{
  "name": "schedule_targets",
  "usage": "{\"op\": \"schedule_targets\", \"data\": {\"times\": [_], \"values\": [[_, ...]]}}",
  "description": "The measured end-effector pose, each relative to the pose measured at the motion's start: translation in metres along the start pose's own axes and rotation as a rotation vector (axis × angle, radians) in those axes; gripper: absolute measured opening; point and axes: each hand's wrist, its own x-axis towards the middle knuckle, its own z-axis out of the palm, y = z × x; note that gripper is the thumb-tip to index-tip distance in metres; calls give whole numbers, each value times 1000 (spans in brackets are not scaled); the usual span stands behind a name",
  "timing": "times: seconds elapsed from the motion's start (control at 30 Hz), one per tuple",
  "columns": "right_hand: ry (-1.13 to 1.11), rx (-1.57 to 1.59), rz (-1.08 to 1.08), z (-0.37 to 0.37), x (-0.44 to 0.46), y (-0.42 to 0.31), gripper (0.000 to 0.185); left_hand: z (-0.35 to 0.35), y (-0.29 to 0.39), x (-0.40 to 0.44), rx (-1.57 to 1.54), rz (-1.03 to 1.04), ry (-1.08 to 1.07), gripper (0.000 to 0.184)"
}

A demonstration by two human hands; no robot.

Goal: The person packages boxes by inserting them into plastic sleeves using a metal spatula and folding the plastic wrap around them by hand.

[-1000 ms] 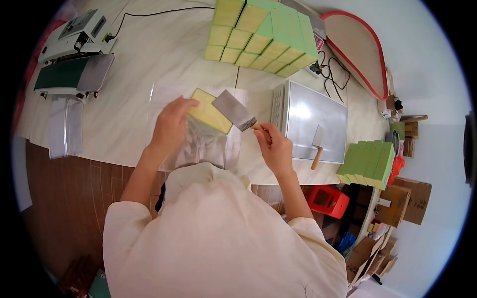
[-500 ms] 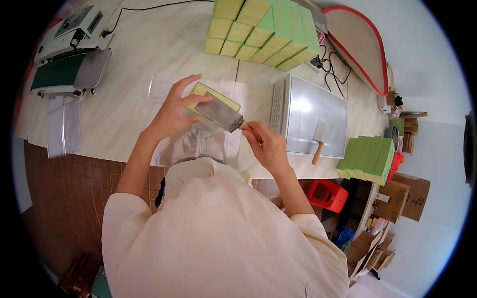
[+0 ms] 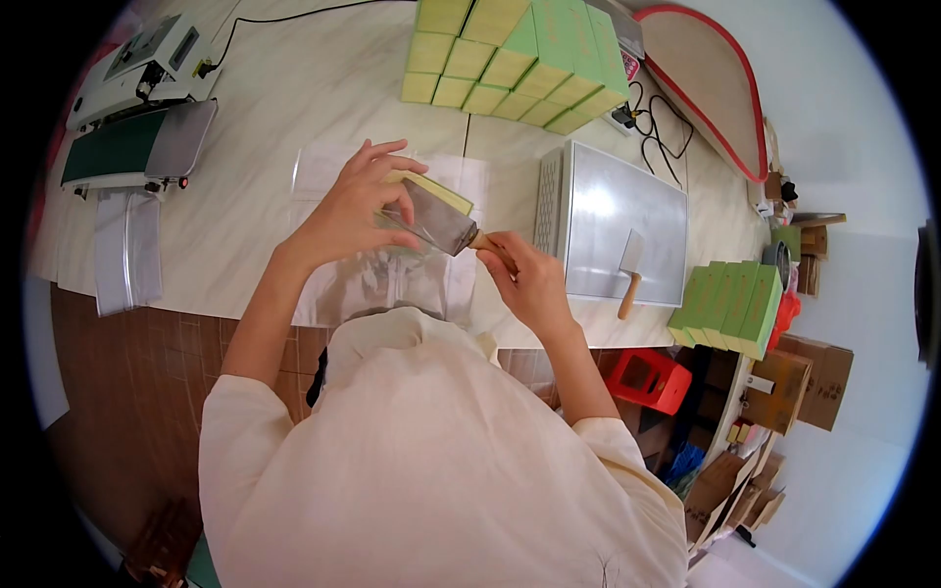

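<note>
Your left hand [image 3: 361,204], fingers spread, now curls further over box [image 3: 446,194] and trowel [image 3: 437,218], likely steadying both; your right hand [image 3: 526,279] pinches the handle [image 3: 496,252].

head view, worn on the head | above the near edge of the table [image 3: 274,108] | facing forward and steeply down onto it | close overhead, wide-angle, dark curved corners

Bright, soft light fills the tabletop [image 3: 265,98], while the floor [image 3: 147,372] below its near edge is dimmer. White glare marks the metal box [image 3: 613,230] toward the right edge; clear plastic [image 3: 377,284] glints by the near edge. Fisheye distortion bows the outer lines; black swallows the corners.
</note>
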Motion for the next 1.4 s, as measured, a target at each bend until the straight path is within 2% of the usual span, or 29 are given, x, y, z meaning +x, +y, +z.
{"op": "schedule_targets", "data": {"times": [0.2, 0.27, 0.4, 0.5, 0.57, 0.67, 0.8, 0.93, 1.37, 1.4], "values": [[-6, 11, 0, 1, 1, 1, 16, 6, 3, -4, -98, 80, -26, 15], [6, 15, -9, 0, 0, 2, 16, 13, -4, -4, -203, 81, 63, 14], [-42, 25, -30, -3, -1, 0, 15, 22, -13, -6, -241, 83, 98, 15], [-88, 3, -34, -3, -2, 0, 15, 18, -14, -2, -236, 40, 76, 17], [-106, -1, -36, -2, -2, -2, 16, 14, -14, 1, -251, -80, -13, 18], [-89, 1, -39, -1, -3, -4, 16, 5, -6, 1, -281, -121, 25, 17], [-84, 29, -9, -2, -3, -7, 15, 4, -12, -5, -153, -68, -31, 15], [-92, 19, -22, -2, -3, -6, 13, 7, -13, -3, -189, -46, -20, 8], [-70, 8, -30, 3, -18, -14, 11, 10, -22, 9, -264, -89, -109, 11], [-96, 7, 34, 1, -21, -13, 13, 8, -22, 9, -263, -93, -103, 11]]}}
